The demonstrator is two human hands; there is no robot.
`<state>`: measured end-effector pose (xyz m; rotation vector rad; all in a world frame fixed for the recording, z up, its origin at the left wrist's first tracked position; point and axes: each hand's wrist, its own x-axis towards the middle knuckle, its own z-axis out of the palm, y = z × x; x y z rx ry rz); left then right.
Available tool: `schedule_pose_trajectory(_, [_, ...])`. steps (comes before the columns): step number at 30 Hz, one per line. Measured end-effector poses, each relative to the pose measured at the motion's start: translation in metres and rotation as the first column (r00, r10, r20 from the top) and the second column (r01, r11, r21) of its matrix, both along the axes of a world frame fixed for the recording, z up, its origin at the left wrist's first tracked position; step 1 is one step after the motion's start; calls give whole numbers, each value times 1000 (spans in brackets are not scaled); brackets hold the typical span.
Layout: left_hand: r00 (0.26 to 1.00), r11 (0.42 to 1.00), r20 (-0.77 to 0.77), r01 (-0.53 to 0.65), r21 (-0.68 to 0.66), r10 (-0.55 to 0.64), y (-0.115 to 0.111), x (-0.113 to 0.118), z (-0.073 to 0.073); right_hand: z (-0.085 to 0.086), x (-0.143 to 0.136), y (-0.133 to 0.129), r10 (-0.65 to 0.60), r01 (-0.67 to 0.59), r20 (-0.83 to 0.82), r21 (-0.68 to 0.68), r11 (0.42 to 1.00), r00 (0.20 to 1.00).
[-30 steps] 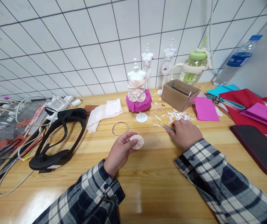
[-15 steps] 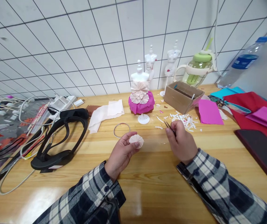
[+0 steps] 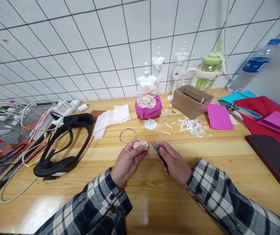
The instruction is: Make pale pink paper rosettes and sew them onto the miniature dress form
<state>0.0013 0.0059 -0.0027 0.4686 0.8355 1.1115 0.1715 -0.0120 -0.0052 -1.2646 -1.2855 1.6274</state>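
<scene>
Between the thumb and fingers of my left hand point(image 3: 128, 161) is a small pale pink pleated paper rosette point(image 3: 141, 145), seen partly edge-on. My right hand point(image 3: 175, 161) grips small scissors point(image 3: 159, 153), whose pointed blades lie close to the rosette's right side, apart from it. Behind my left hand a thin metal ring point(image 3: 127, 136) lies on the table. Farther back stands a small white dress form point(image 3: 146, 80) wearing a magenta puffed skirt point(image 3: 148, 112), with larger pale pink paper fans point(image 3: 146, 98) on its front.
White paper scraps point(image 3: 192, 126) lie before a cardboard box point(image 3: 190, 102). Magenta paper point(image 3: 220, 117) and a dark phone point(image 3: 272, 163) are on the right. Pale pink paper strips point(image 3: 107, 120) and a black headset frame point(image 3: 63, 147) lie left. A green-lidded jug point(image 3: 208, 73) stands behind.
My right hand has moved left with the scissors, toward my left hand. The rosette has tipped from facing up to a flatter, more edge-on angle, slightly higher.
</scene>
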Motion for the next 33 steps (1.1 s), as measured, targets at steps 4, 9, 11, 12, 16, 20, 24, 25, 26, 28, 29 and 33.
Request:
schedule_pose_trajectory(4, [1000,999,2,25,20,-25,1,0,0,2,2,0,67,-67,-36,7,998,997])
schedule_pose_trajectory(9, [998,997,-14,67,28,-67,0,1,0,6,5,-2,5,-103,292,322,941,956])
schedule_pose_trajectory(11, [997,997,-24,72,34,-71,-1,1,0,7,5,-3,-18,-115,350,355,928,937])
schedule_pose_trajectory(12, [997,997,-29,71,37,-70,-1,1,0,7,5,-3,-17,-122,362,356,926,932])
schedule_pose_trajectory(16, [995,995,-53,89,35,-87,-2,2,1,5,3,-2,65,-214,420,319,923,905])
schedule_pose_trajectory(20, [991,993,-74,114,36,-111,-1,3,3,4,1,-2,159,-298,456,252,921,876])
schedule_pose_trajectory(24, [992,995,-80,95,23,-93,-2,2,3,3,2,-2,186,-323,465,234,917,866])
schedule_pose_trajectory(25, [993,996,-80,89,19,-87,-2,1,3,2,2,-2,184,-324,465,240,915,866])
schedule_pose_trajectory(26, [994,997,-78,80,15,-79,-2,1,3,2,2,-2,182,-325,466,247,913,866])
schedule_pose_trajectory(28, [994,997,-77,74,9,-73,-3,1,3,1,1,-2,181,-331,467,262,907,866])
schedule_pose_trajectory(29, [995,998,-77,67,6,-66,-3,1,4,1,1,-2,181,-333,465,269,904,867])
schedule_pose_trajectory(33, [997,999,-71,41,9,-40,-2,0,5,0,0,-1,136,-303,459,311,901,878])
